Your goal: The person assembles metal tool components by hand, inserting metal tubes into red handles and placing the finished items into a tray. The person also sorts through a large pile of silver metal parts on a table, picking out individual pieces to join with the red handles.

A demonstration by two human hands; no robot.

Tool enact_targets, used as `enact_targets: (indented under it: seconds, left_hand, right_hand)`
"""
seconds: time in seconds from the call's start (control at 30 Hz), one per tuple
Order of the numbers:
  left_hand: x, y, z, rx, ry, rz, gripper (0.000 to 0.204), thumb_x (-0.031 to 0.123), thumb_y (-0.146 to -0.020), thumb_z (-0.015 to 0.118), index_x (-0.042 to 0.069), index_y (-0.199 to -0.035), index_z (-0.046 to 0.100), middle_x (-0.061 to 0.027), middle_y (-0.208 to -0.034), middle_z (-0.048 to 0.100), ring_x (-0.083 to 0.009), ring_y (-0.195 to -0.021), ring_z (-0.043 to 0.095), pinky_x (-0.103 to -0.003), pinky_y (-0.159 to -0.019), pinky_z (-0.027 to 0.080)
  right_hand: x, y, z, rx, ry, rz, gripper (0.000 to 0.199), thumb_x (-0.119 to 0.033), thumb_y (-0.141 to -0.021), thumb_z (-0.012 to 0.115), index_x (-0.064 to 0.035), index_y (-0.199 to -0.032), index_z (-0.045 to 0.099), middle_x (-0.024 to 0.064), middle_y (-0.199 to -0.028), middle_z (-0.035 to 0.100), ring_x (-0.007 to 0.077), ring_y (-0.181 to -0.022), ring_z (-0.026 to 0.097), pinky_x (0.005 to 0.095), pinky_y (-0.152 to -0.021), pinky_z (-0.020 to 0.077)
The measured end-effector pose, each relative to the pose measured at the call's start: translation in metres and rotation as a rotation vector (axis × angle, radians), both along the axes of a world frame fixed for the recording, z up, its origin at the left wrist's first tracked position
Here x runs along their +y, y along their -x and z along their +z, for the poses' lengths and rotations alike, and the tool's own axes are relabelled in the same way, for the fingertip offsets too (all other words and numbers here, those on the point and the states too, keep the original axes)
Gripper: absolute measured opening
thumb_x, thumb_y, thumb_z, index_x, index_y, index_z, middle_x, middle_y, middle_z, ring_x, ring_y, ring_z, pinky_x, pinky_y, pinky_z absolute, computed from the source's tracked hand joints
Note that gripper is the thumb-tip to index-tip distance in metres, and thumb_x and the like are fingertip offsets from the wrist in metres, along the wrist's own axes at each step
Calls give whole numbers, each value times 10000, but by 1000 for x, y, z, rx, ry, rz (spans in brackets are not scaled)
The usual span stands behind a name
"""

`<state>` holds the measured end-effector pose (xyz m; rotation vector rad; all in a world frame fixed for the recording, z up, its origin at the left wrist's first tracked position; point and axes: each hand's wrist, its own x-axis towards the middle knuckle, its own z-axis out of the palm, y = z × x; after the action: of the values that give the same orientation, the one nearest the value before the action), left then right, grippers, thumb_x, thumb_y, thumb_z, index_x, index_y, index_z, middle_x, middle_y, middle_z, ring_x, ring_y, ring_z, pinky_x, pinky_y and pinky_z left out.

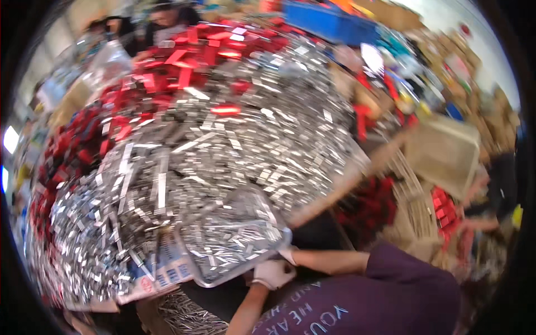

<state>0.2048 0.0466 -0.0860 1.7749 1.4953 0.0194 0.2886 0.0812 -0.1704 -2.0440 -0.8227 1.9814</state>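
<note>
Clear plastic tray (245, 269): low in the middle of the frame, tilted, at the near edge of the bench (326, 196).
Tray contents: small silvery pieces (229, 245), loose and jumbled, spread over its floor.
Left hand (273, 274): white-gloved, just below the tray's lower rim, fingers curled; blur leaves me unable to tell whether they grip it.
Right hand (288, 255): white-gloved, at the tray's lower right corner and partly hidden; I cannot tell whether it is closed on the rim.
Tray to hands: above both in the frame, its lower right rim nearest to them.
Silvery heap (273, 134): fills the middle of the frame, rising beyond the tray, with longer flat strips among the short pieces.
Red pieces (184, 61): banked along the heap's upper left side.
Printed board (167, 273): beside the tray, lower left.
Thin silvery strips (190, 314): piled at the lower edge, below the bench.
Beige tub (444, 148): right of the frame, tipped, its inside showing.
Blue crate (329, 25): top of the frame, beyond the heap; contents unclear.
</note>
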Motion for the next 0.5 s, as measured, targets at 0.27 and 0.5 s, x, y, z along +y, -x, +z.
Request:
enact_targets:
  seconds: [0.27,0.5]
  left_hand:
    - [-108,39,108,-597,-542,663,437,418,-784,591,10,-631,618,-58,-542,588,-154,-468,550,-269,-480,429]
    - [-67,-12,171,-649,-689,498,637,640,-828,526,43,-619,607,-56,-550,580,-188,-477,557,-288,-508,437]
  right_hand:
    - [28,-34,-30,542,503,-565,395,-362,-999,388,-66,-1231,509,140,-1035,685,298,-991,661,491,-846,537]
    - [39,-97,88,696,202,-781,417,-413,-975,498,-11,-1080,456,133,-953,578,334,-924,630,451,-810,542]
